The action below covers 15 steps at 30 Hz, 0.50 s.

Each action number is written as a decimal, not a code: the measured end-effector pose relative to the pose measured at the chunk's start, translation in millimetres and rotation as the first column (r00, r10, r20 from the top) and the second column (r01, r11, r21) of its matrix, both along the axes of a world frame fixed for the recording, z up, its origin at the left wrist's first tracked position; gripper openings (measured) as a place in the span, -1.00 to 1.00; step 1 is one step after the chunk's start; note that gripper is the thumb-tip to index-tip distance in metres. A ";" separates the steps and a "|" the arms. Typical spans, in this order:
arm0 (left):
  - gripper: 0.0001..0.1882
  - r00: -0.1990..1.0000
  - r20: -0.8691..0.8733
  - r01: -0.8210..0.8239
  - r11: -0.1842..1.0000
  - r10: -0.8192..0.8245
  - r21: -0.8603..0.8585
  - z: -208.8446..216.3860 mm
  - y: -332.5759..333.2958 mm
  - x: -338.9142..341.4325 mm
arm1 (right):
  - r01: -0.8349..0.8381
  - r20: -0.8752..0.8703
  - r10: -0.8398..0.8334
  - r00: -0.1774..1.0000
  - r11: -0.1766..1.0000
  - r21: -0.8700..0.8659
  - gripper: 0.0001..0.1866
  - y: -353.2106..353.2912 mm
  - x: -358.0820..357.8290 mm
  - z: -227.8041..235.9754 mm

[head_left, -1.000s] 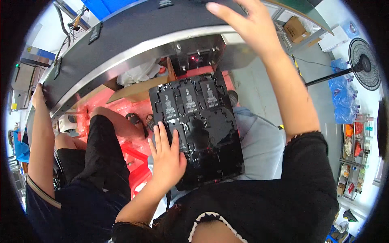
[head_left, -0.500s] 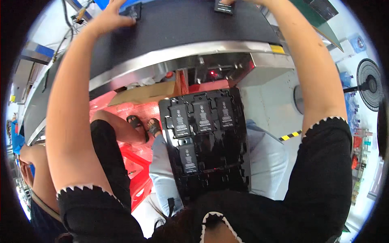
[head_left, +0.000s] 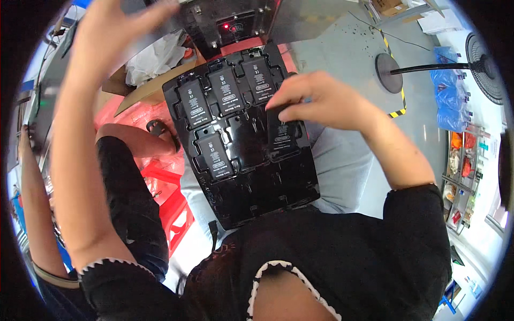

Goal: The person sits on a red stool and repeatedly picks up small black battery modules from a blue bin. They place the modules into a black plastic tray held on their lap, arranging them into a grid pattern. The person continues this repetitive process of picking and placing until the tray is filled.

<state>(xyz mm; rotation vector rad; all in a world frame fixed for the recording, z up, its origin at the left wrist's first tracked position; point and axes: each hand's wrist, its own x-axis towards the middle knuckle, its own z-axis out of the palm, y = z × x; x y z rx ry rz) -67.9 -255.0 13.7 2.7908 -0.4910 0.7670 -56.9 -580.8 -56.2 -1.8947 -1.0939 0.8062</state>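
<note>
Four flat black battery packs point(head_left: 214, 155) are sitting in pockets of the black tray point(head_left: 257, 198) on the lap. Right hand point(head_left: 316, 99) is pinching a fifth pack point(head_left: 284, 136), lying over the tray's right column. Left hand point(head_left: 115, 32) is hovering open, raised near the conveyor's edge, holding nothing.

The left hand point(head_left: 110, 32) is reaching up into the upper left of the frame, fingers spread and blurred, its bare forearm running down the left side to a black sleeve. The right hand point(head_left: 321, 99) is sitting just right of centre, palm down and fingers point(head_left: 289, 104) curled leftward, its forearm angling in from the lower right.
</note>
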 end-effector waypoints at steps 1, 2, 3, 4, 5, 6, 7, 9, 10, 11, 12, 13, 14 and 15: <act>-0.23 0.987 -0.003 0.161 0.984 -0.162 -0.070 -23.9 -10.3 0.7 | 0.001 0.019 0.001 1.000 0.996 -0.090 -0.74 -9.2 -2.8 -17.0; -0.20 0.971 -0.103 0.198 0.967 -0.216 -0.162 -27.2 -37.8 -31.8 | 0.003 0.167 0.003 0.986 0.999 -0.034 -0.73 -11.9 -5.4 -32.4; -0.16 0.969 -0.171 0.156 0.980 -0.177 -0.125 -41.5 -66.1 -57.5 | 0.025 0.317 -0.025 0.948 1.000 0.005 -0.72 -19.5 -7.2 -53.0; -0.14 0.940 -0.287 0.161 0.980 -0.187 -0.114 -43.9 -82.0 -83.6 | 0.008 0.460 -0.035 0.887 0.998 0.062 -0.70 -21.2 -8.6 -58.8; -0.11 0.906 -0.367 0.174 0.975 -0.212 -0.136 -57.1 -91.6 -104.1 | 0.038 0.469 -0.086 0.879 0.993 0.112 -0.70 -22.3 -11.2 -59.6; -0.09 0.877 -0.441 0.143 0.980 -0.191 -0.140 -66.6 -103.1 -123.2 | 0.064 0.473 -0.135 0.871 0.985 0.162 -0.69 -22.9 -14.4 -59.2; -0.08 0.857 -0.483 0.104 0.978 -0.179 -0.178 -81.5 -111.4 -135.2 | 0.095 0.474 -0.186 0.861 0.973 0.209 -0.68 -24.9 -18.5 -58.1; -0.10 0.830 -0.550 0.004 0.987 -0.093 -0.161 -113.4 -124.4 -152.8 | 0.149 0.419 -0.220 0.881 0.969 0.196 -0.68 -33.8 -26.1 -59.7; -0.15 0.844 -0.530 0.004 0.989 -0.082 -0.147 -123.8 -128.9 -160.5 | 0.175 0.393 -0.236 0.889 0.967 0.184 -0.68 -38.5 -28.5 -57.9; -0.19 0.857 -0.510 0.003 0.991 -0.071 -0.133 -128.4 -130.9 -165.7 | 0.170 0.391 -0.231 0.891 0.968 0.184 -0.65 -41.6 -30.2 -57.0; -0.21 0.836 -0.545 -0.008 0.991 -0.066 -0.131 -127.5 -131.6 -167.1 | 0.169 0.389 -0.228 0.892 0.969 0.180 -0.63 -45.5 -32.4 -57.9; -0.19 0.839 -0.541 -0.033 0.987 -0.057 -0.156 -129.1 -132.3 -168.7 | 0.169 0.387 -0.226 0.894 0.970 0.176 -0.61 -47.3 -34.8 -57.2; -0.16 0.842 -0.537 -0.059 0.982 -0.048 -0.180 -132.6 -132.8 -170.4 | 0.169 0.457 -0.213 0.864 0.976 0.135 -0.57 -46.8 -39.7 -55.1; -0.14 0.844 -0.534 -0.083 0.975 -0.040 -0.204 -133.8 -133.0 -171.0 | 0.175 0.522 -0.198 0.829 0.980 0.094 -0.53 -44.7 -46.9 -53.1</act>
